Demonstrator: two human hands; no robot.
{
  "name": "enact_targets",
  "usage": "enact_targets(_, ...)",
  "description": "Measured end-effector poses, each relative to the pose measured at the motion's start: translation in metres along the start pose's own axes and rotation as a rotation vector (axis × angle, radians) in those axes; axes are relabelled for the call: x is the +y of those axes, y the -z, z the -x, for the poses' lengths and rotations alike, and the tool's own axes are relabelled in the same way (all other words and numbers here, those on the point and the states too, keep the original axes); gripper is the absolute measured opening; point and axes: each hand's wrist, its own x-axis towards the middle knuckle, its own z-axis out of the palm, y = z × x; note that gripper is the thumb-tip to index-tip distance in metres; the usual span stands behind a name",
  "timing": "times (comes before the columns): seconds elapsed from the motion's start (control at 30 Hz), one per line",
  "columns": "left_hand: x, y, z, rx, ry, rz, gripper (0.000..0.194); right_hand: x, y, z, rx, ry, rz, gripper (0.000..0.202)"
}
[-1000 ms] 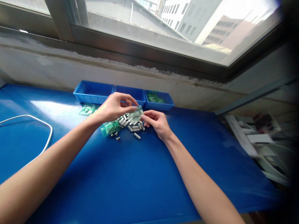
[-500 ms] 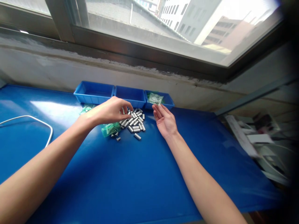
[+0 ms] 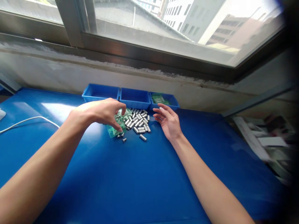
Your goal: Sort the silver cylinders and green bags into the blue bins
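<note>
My left hand point(image 3: 105, 112) hovers over the green plastic bags point(image 3: 112, 131), thumb and fingers apart with nothing visible between them. Its thumb tip is close to one bag; whether they touch I cannot tell. Beside it lies a pile of short silver metal cylinders point(image 3: 140, 123), with a few loose screws point(image 3: 124, 140) in front. To the right of the pile, my right hand point(image 3: 170, 123) is held palm inward, fingers loosely spread and holding nothing. Just beyond its fingertips, a green packet point(image 3: 159, 99) rests in the right blue bin point(image 3: 174, 107).
The left blue bin point(image 3: 92, 99) and middle blue bin point(image 3: 135, 104) stand in line with the right one along the wall below the window point(image 3: 149, 46). A white cable point(image 3: 39, 117) crosses the blue table point(image 3: 144, 177) at left. Blurred white items point(image 3: 272, 141) sit at far right.
The packet at my right fingertips now lies in the right bin, and that hand has drawn back slightly. My left hand has shifted from above the metal cylinders to the green bags, fingers spread wider.
</note>
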Motion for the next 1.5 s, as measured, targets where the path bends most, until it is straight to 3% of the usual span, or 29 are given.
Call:
enact_targets(0.2,-0.003,-0.003,0.001,-0.137,0.105,-0.047,0.078,0.007,-0.011,0.009,-0.093,0.075,0.149,0.024)
enact_targets(0.6,0.005,-0.003,-0.001,-0.124,0.102,-0.097,0.057,0.012,-0.034,0.029,-0.219,0.189,0.348,0.022)
enact_targets(0.87,0.007,-0.004,-0.001,-0.111,0.107,-0.086,0.054,0.015,-0.040,0.037,-0.236,0.255,0.397,0.022)
enact_targets(1.0,0.006,-0.005,-0.003,-0.083,0.023,-0.020,0.047,0.015,-0.039,0.036,-0.236,0.252,0.396,0.023)
enact_targets(1.23,0.009,0.004,0.001,-0.046,-0.150,0.326,0.034,0.013,-0.039,0.036,-0.217,0.224,0.376,0.025)
enact_targets(1.37,0.013,0.004,0.000,0.035,-0.227,0.445,0.024,0.013,-0.038,0.034,-0.180,0.205,0.341,0.025)
enact_targets(1.5,0.014,0.000,-0.005,0.140,-0.244,0.522,0.027,0.015,-0.033,0.029,-0.218,0.167,0.256,0.032)
